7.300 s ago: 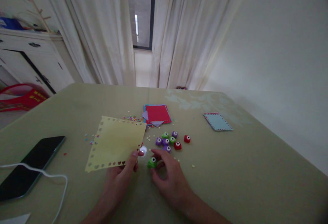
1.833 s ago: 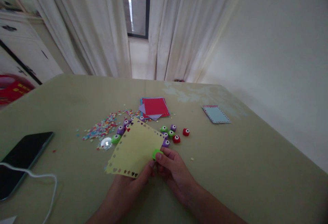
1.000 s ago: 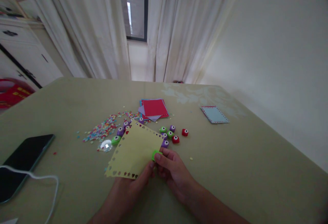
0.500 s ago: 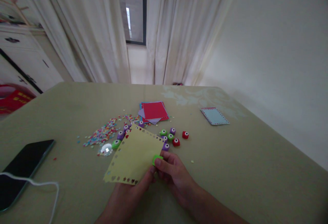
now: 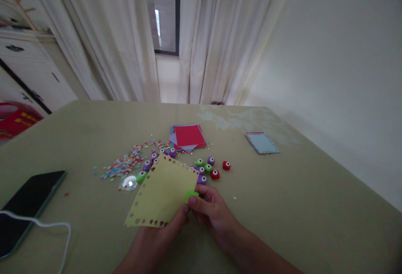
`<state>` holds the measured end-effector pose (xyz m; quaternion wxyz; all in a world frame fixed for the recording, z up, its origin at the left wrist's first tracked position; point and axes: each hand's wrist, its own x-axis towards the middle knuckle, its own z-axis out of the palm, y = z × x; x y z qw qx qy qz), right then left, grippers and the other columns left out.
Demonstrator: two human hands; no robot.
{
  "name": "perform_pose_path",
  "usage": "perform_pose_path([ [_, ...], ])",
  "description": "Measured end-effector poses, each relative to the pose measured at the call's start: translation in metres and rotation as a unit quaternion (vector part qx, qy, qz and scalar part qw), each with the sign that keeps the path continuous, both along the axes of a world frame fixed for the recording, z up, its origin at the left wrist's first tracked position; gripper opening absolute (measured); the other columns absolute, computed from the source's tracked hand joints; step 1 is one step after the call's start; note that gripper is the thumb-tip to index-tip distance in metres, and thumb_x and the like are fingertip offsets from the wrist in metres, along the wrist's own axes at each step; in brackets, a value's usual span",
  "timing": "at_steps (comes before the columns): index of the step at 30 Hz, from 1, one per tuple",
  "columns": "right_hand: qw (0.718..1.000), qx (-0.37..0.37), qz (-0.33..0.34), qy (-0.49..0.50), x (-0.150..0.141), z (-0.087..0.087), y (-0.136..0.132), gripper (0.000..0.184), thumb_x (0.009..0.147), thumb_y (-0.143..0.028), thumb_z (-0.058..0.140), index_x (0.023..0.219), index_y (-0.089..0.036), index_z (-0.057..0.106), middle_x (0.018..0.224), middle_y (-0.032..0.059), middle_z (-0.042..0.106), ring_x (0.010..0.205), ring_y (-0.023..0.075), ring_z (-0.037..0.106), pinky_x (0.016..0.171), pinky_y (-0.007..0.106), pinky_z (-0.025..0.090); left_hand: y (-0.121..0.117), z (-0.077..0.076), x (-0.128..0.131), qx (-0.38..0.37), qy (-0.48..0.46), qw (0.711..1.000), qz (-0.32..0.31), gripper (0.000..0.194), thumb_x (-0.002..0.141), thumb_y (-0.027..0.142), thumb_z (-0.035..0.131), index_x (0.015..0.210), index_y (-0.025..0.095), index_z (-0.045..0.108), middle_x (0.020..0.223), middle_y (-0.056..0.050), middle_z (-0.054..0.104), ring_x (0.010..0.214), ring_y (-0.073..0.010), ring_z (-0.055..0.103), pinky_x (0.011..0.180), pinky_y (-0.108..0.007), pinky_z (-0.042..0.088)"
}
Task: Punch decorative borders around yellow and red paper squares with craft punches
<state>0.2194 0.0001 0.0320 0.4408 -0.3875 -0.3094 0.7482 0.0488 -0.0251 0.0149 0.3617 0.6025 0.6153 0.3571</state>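
My left hand (image 5: 166, 234) grips the lower right corner of a yellow paper sheet (image 5: 166, 192), whose borders carry punched hearts, stars and other small shapes. At the sheet's right edge my right hand (image 5: 212, 209) is closed on a green craft punch (image 5: 191, 195), thumb on top. Whether the paper sits in its slot is hidden by my fingers. Just beyond stand several small punches in purple, green and red, such as a red punch (image 5: 215, 174). More lie along the sheet's left side, including a green punch (image 5: 141, 177), some partly covered by the paper.
Confetti (image 5: 125, 163) is scattered left of the paper, beside a clear shiny disc (image 5: 129, 183). Coloured paper squares (image 5: 190, 136) are stacked farther back. A pale blue punched sheet stack (image 5: 262, 142) lies right. At left is a phone (image 5: 31, 207) with a white cable (image 5: 47, 223) across it.
Earlier the green punch was apart from the paper, low over the table; now it is at the paper's right edge. The sheet has turned and shifted right. Over the last second the hands barely move.
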Motion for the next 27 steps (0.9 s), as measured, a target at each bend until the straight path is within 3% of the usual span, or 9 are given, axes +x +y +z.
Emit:
perform_pose_path([
  [2, 1.0, -0.004, 0.01, 0.013, -0.001, -0.002, 0.0, 0.052, 0.063, -0.052, 0.1, 0.089, -0.013, 0.078, 0.071, 0.002, 0.071, 0.055, 0.0096, 0.051, 0.054, 0.024, 0.037, -0.001, 0.002, 0.001, -0.014, -0.008, 0.999, 0.03, 0.033, 0.08, 0.065, 0.064, 0.073, 0.035, 0.077, 0.079, -0.006, 0.082, 0.085, -0.0367, 0.079, 0.102, -0.054, 0.06],
  [9, 1.0, -0.008, -0.008, 0.009, -0.002, 0.008, -0.004, 0.056, 0.059, -0.047, 0.104, 0.097, -0.016, 0.077, 0.078, -0.001, 0.072, 0.061, 0.0082, 0.058, 0.056, 0.02, 0.037, 0.001, 0.011, 0.0, 0.013, -0.025, 0.994, 0.102, 0.04, 0.071, 0.072, 0.071, 0.064, 0.032, 0.074, 0.074, -0.006, 0.081, 0.09, -0.0369, 0.078, 0.111, -0.056, 0.054],
  [12, 0.999, 0.014, -0.033, -0.006, 0.001, 0.008, -0.001, 0.06, 0.059, -0.047, 0.104, 0.105, -0.019, 0.075, 0.088, 0.0008, 0.075, 0.074, 0.0131, 0.065, 0.067, 0.023, 0.047, 0.003, 0.016, -0.002, -0.018, -0.044, 0.992, 0.118, 0.046, 0.071, 0.077, 0.069, 0.06, 0.032, 0.073, 0.068, -0.005, 0.078, 0.072, -0.0335, 0.076, 0.098, -0.054, 0.061],
  [16, 0.983, 0.114, -0.067, -0.126, 0.01, 0.011, 0.005, 0.043, 0.075, -0.046, 0.094, 0.104, -0.021, 0.075, 0.091, 0.0014, 0.073, 0.084, 0.0169, 0.066, 0.078, 0.028, 0.052, 0.004, 0.028, -0.004, -0.06, -0.092, 0.986, 0.124, 0.053, 0.075, 0.08, 0.066, 0.066, 0.029, 0.077, 0.075, -0.005, 0.08, 0.065, -0.027, 0.074, 0.075, -0.041, 0.067],
  [18, 0.95, 0.196, -0.044, -0.239, 0.015, 0.014, 0.006, 0.034, 0.083, -0.041, 0.086, 0.11, -0.021, 0.077, 0.091, 0.0026, 0.071, 0.08, 0.0176, 0.065, 0.076, 0.03, 0.053, 0.005, 0.036, -0.006, -0.059, -0.096, 0.984, 0.135, 0.056, 0.074, 0.082, 0.065, 0.066, 0.028, 0.078, 0.078, -0.005, 0.08, 0.068, -0.0268, 0.075, 0.071, -0.038, 0.067],
  [22, 0.821, 0.371, 0.024, -0.434, 0.018, 0.016, 0.0, 0.039, 0.085, -0.018, 0.077, 0.123, -0.019, 0.076, 0.11, 0.0087, 0.07, 0.092, 0.0212, 0.067, 0.084, 0.034, 0.056, 0.006, 0.046, -0.006, -0.071, -0.062, 0.984, 0.148, 0.066, 0.068, 0.092, 0.056, 0.06, 0.029, 0.075, 0.067, -0.005, 0.075, 0.064, -0.0273, 0.073, 0.075, -0.042, 0.066],
  [24, 0.774, 0.409, 0.054, -0.48, 0.017, 0.012, -0.004, 0.042, 0.086, -0.012, 0.073, 0.127, -0.02, 0.074, 0.118, 0.0108, 0.069, 0.104, 0.024, 0.068, 0.093, 0.037, 0.057, 0.006, 0.049, -0.005, -0.079, -0.051, 0.984, 0.153, 0.069, 0.065, 0.095, 0.053, 0.059, 0.029, 0.074, 0.063, -0.005, 0.072, 0.064, -0.0282, 0.072, 0.077, -0.044, 0.065],
  [27, 0.73, 0.425, 0.087, -0.528, 0.015, 0.004, -0.006, 0.04, 0.09, -0.009, 0.068, 0.128, -0.02, 0.073, 0.126, 0.0128, 0.066, 0.108, 0.0254, 0.07, 0.098, 0.04, 0.058, 0.006, 0.048, -0.006, -0.076, -0.052, 0.983, 0.16, 0.069, 0.068, 0.094, 0.051, 0.059, 0.029, 0.073, 0.068, -0.006, 0.073, 0.068, -0.029, 0.073, 0.075, -0.042, 0.064],
])
